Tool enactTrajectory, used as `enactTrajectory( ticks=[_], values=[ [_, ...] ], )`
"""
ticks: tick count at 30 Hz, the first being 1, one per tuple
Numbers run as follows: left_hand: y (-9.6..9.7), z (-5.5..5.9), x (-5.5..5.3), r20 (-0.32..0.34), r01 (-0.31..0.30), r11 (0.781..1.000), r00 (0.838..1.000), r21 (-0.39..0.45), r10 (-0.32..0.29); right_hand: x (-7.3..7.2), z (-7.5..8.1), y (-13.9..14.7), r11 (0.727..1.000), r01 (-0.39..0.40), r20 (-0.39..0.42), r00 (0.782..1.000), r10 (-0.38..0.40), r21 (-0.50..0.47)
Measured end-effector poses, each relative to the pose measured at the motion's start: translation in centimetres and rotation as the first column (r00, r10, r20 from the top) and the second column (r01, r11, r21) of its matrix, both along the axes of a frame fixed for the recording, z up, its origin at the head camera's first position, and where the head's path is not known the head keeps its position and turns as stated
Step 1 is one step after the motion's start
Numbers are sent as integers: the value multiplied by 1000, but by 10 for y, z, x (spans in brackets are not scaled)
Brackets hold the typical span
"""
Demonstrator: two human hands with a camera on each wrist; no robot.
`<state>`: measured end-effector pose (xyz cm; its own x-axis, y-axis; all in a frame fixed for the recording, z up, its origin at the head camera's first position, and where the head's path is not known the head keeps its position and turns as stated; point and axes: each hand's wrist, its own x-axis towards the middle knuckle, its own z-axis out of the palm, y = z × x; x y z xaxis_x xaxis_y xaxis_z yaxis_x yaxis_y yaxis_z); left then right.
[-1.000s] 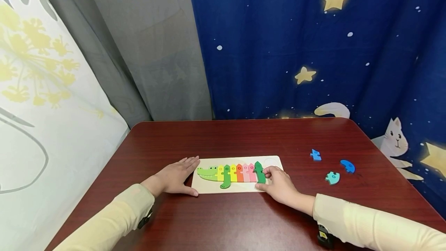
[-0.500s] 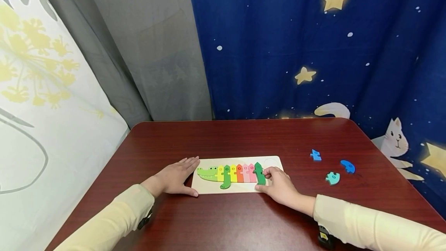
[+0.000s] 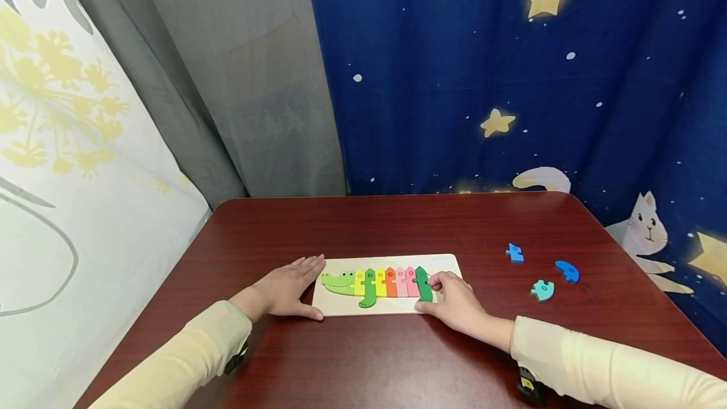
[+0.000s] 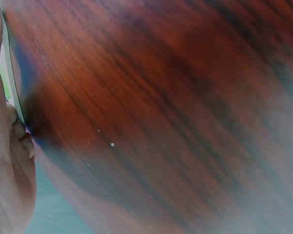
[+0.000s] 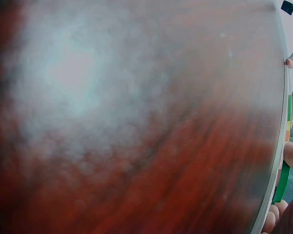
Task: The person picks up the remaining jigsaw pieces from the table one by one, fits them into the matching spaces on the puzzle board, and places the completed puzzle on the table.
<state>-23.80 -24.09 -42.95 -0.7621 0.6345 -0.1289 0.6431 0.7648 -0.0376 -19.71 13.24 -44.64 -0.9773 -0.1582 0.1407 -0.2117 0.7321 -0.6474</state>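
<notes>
- A white cloth (image 3: 68, 144) with yellow flowers hangs on the far left, and a grey curtain (image 3: 250, 81) hangs next to it.
- A pale yellow sleeve (image 3: 187, 346) reaches in over the red-brown worktop (image 3: 272, 226).
- The left hand (image 3: 284, 288) rests on the left end of the puzzle board (image 3: 392, 307). Its fingers are straight, and its thumb sticks out wide near the bottom corner.
- The board lies flat on the worktop. On it is a green crocodile head (image 3: 339, 283).
- Right after the head come a yellow piece (image 3: 360, 283), a green leg piece (image 3: 369, 289), another yellow piece (image 3: 380, 283), an orange piece (image 3: 390, 283) and two pink pieces (image 3: 406, 283), side by side.
- The dark green piece (image 3: 423, 284) is at the right end of that row, just beside the pinks. I cannot tell if it lies all the way flat.
- The right hand (image 3: 457, 303) pinches this piece between its thumb and fingers.
- Well apart, to the right, lie a blue piece (image 3: 514, 253), a teal piece (image 3: 542, 290) and a curved blue piece (image 3: 567, 271), near each other.
- A white cat (image 3: 646, 226) is on the starry blue curtain (image 3: 431, 81) at the right.
</notes>
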Motion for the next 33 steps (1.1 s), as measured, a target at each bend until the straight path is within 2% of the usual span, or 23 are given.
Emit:
enactTrajectory(
  ticks=[20,33],
  values=[
    [1,0,0,-4,17,1000,1000,13,-17,0,-1,1,999,-28,-15,999,28,35],
    [1,0,0,10,-1,1000,1000,4,1,-1,2,1,1000,-11,13,1000,11,15]
  ],
)
